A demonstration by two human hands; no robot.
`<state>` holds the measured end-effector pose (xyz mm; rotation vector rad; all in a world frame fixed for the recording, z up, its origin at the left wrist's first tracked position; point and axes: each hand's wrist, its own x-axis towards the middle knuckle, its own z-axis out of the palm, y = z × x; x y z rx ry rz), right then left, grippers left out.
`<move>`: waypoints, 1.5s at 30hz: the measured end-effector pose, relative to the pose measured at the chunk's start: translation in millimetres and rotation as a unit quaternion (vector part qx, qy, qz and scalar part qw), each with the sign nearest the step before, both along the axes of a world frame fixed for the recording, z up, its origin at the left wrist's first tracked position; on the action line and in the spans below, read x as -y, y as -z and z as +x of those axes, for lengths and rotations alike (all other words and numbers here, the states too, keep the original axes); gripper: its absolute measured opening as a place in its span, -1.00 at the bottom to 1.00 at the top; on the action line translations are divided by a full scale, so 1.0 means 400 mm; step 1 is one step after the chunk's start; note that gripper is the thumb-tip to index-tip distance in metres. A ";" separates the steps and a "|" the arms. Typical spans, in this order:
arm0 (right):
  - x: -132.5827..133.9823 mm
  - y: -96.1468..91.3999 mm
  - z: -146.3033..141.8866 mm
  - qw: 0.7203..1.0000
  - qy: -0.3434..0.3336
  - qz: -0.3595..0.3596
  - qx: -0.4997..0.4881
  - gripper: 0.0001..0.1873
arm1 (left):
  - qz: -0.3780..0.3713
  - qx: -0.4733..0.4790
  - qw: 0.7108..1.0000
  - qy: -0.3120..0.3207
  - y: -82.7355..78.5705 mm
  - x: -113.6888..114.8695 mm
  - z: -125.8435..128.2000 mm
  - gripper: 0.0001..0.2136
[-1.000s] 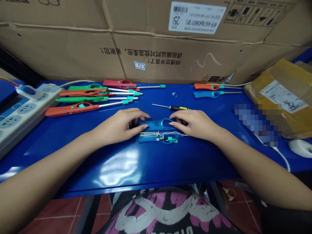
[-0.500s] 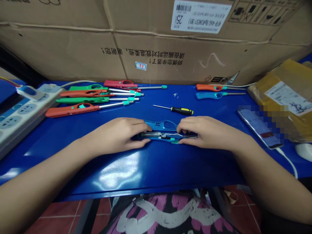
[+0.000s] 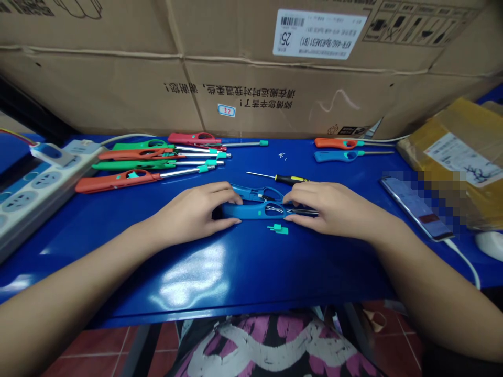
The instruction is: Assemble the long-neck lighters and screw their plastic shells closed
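A blue utility lighter lies split into two casing halves between my hands. Its front half point(image 3: 247, 211) shows the smooth outer side, with a finger loop at the right. Behind it the rear half point(image 3: 251, 193) has its inner side up, with a small black part and white wires near its loop. My left hand point(image 3: 196, 209) pinches the left end of the casing between thumb and fingers. At the right end, my right hand point(image 3: 330, 209) is closed round the casing and the start of the metal tube point(image 3: 306, 212). A green trigger piece point(image 3: 278, 229) lies loose just in front.
A black and yellow screwdriver point(image 3: 288, 179) and tiny white screws point(image 3: 282, 155) lie behind the hands. Several lighters point(image 3: 118, 181) are at the left, two more point(image 3: 336, 156) at back right. A power strip point(image 3: 43, 183), phone point(image 3: 416, 207) and cardboard box point(image 3: 236, 78) surround the work.
The front casing half has turned over, from inner parts showing to smooth outside up. The green trigger piece has come out onto the table. Both hands stay at the lighter's ends.
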<state>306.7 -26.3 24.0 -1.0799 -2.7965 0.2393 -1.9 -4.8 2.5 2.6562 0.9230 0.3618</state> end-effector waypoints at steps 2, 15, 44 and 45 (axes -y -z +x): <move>0.003 -0.005 -0.001 1.000 -0.009 -0.010 -0.012 -0.76 | -0.007 0.013 1.000 -0.015 -0.005 0.006 0.004 -0.83; 0.024 0.029 -0.048 0.987 -0.110 -0.104 -0.048 -0.81 | 0.041 -0.033 0.997 0.048 -0.013 0.007 0.006 -0.75; -0.018 -0.011 0.042 0.988 0.080 -0.125 0.044 -0.91 | 0.055 0.014 0.998 0.003 0.029 -0.014 0.003 -0.78; -0.017 -0.012 0.038 0.988 0.079 -0.124 0.039 -0.91 | 0.058 0.010 0.998 0.002 0.028 -0.014 0.004 -0.78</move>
